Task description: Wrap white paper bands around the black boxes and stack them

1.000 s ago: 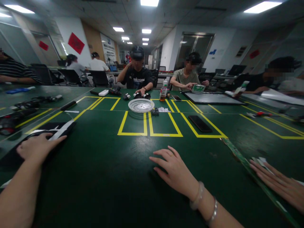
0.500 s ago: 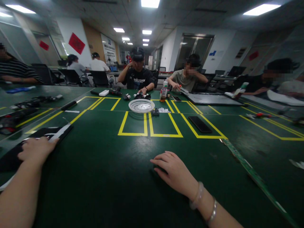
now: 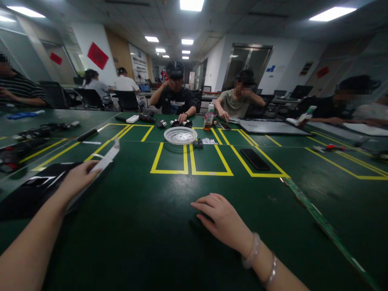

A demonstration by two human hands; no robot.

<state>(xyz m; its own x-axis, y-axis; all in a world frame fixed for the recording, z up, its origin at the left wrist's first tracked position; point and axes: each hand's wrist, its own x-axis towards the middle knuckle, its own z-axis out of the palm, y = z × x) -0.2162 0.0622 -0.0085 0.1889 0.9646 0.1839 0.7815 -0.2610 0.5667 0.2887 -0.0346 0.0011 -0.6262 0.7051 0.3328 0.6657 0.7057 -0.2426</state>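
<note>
The black shirt [image 3: 176,102] shows "EZGHO" among its white letters; writing on the wall board [image 3: 139,61] is blurred.

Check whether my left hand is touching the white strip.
Touching. The head view shows the left hand with its thumb and fingers at the white strip, which sticks out from between them.

Open-plan office, rolling chairs [image 3: 125,100] and monitors [image 3: 301,90]

Bright rectangular ceiling lights [image 3: 192,5] glowed overhead in a dim office, pale walls [image 3: 218,60] carried red paper decorations [image 3: 97,55], dark chairs [image 3: 126,100] stood by desks behind, a metal-framed double door [image 3: 247,66] stood closed at back right
</note>
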